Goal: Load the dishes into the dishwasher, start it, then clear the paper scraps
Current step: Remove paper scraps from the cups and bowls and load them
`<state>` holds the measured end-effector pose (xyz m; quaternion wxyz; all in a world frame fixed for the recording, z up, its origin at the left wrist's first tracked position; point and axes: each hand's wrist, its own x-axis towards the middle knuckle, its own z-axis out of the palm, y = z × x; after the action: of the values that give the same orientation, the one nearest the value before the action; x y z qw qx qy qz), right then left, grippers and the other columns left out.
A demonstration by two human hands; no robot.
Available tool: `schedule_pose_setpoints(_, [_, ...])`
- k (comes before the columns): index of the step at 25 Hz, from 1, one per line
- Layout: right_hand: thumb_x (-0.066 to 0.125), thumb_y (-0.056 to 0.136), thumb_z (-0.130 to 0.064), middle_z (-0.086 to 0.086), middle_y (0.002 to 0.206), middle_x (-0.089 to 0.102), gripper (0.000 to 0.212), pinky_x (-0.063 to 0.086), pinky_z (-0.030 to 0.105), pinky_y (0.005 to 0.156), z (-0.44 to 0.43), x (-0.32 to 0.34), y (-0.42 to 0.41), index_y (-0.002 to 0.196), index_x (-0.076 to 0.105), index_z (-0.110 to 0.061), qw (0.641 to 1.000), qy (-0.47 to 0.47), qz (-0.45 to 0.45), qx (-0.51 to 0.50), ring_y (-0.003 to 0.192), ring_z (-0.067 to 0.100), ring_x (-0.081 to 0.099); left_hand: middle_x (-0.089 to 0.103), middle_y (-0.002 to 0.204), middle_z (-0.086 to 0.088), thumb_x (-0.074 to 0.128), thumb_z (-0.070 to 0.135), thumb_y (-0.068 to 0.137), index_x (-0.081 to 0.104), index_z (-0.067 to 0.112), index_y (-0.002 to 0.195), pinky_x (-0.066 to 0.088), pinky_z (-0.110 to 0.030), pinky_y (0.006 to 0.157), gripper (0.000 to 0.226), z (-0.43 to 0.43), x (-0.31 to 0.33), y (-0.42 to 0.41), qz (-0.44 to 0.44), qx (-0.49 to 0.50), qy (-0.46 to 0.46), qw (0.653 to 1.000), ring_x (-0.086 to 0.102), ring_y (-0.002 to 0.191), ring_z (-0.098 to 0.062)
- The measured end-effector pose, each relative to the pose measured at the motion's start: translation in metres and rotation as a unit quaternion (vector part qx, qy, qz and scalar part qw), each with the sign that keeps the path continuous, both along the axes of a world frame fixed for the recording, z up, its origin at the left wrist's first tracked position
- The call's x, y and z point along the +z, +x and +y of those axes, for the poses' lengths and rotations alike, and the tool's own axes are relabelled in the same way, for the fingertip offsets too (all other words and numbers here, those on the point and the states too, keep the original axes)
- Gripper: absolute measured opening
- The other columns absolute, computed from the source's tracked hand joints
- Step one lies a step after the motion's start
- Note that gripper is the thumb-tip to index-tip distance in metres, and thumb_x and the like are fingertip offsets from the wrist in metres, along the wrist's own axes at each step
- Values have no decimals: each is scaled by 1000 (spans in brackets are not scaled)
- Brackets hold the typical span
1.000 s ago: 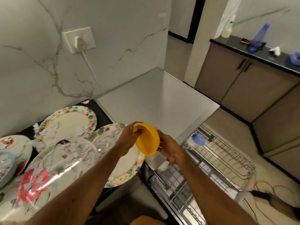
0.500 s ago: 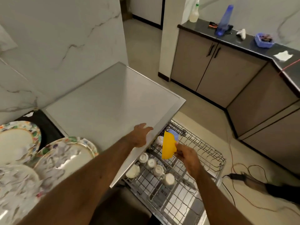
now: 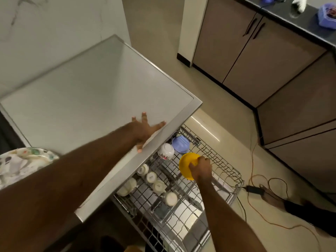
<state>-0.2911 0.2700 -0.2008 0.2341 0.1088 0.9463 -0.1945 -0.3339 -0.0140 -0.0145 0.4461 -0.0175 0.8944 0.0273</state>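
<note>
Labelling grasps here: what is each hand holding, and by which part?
Right hand grips the yellow bowl by its right edge, over the dish rack. Left hand holds nothing; it rests open on the dishwasher top.

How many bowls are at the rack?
3: white bowl by the worktop edge, blue bowl beside it, yellow bowl in the right hand. Others may hide under the worktop.

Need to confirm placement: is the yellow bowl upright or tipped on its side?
Tipped. The yellow bowl is turned on edge over the rack, not flat, with the right hand gripping it.
</note>
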Motion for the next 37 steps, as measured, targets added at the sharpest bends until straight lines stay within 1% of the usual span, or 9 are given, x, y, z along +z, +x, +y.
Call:
schedule_pose_setpoints(6, [73,92,-23,21,142,48,57,53,49,96,-5,-34,-28,140,52,-1,997,60,-27,31,123,41,54,-49,148,-29,85,7,80,-32,56,147,25,-77,111,143,1,-4,-2,-15,-13,-2,1000,-20,138,-70])
schedule_pose_setpoints(15, [63,95,-4,26,140,48,48,54,55,96,-4,-40,-41,141,48,2,999,35,-36,3,119,47,58,-55,129,-25,89,10,78,-38,55,143,26,-78,110,149,-1,-7,-6,-9,-39,-15,999,-17,136,-73])
schedule_pose_setpoints(19, [63,95,-12,22,137,52,49,55,52,95,-9,-13,-19,141,49,-2,1000,4,-10,3,118,42,59,-51,144,-30,88,13,79,-37,53,145,23,-75,114,147,1,1,-5,-3,-62,-17,998,-18,138,-71])
schedule_pose_setpoints(22, [55,93,-30,14,126,59,44,52,37,82,-25,15,8,131,56,-7,998,-53,21,2,113,35,62,-44,153,-29,92,17,75,-30,54,149,23,-72,116,147,-3,6,-1,4,-50,-6,999,-15,142,-67])
schedule_pose_setpoints(25, [62,101,-31,14,145,53,55,49,39,99,-57,68,45,147,47,-5,991,-99,89,20,131,32,53,-18,165,-28,91,26,76,-10,39,163,23,-61,121,134,-14,9,21,70,-33,26,997,1,151,-58])
schedule_pose_setpoints(27, [65,100,-32,15,159,42,68,41,44,117,-84,103,62,156,38,-5,982,-84,160,59,146,33,41,14,166,-25,81,27,87,14,19,164,30,-51,122,102,-25,7,56,129,16,70,989,23,152,-45])
schedule_pose_setpoints(29, [65,98,-29,18,163,36,71,37,45,120,-116,130,75,157,35,-4,962,-77,229,124,149,35,37,29,162,-19,67,23,98,28,9,157,32,-49,120,72,-37,5,101,192,62,95,975,29,151,-36])
schedule_pose_setpoints(33, [64,98,-31,20,157,43,65,41,48,114,-194,159,98,153,42,-5,917,-111,268,273,140,38,46,18,169,-13,53,22,106,21,8,161,13,-36,125,66,-76,16,181,303,115,107,940,15,156,-28])
schedule_pose_setpoints(37, [55,102,-44,14,157,44,66,35,42,118,-281,172,149,155,40,-9,870,-136,203,427,141,33,46,24,166,-18,53,22,103,29,6,159,23,-49,125,63,-150,21,274,355,202,48,911,24,154,-36])
